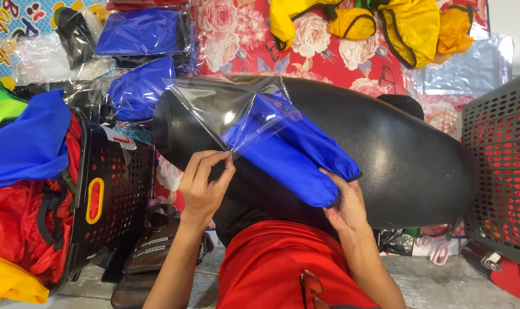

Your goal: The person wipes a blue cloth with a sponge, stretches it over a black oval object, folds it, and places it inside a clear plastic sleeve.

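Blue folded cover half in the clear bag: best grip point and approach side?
Probably the exposed cuffed end of the blue cover, from the near right, where the right hand already grips it. The far end is sheathed in the clear bag, whose mouth edge the left hand pinches.
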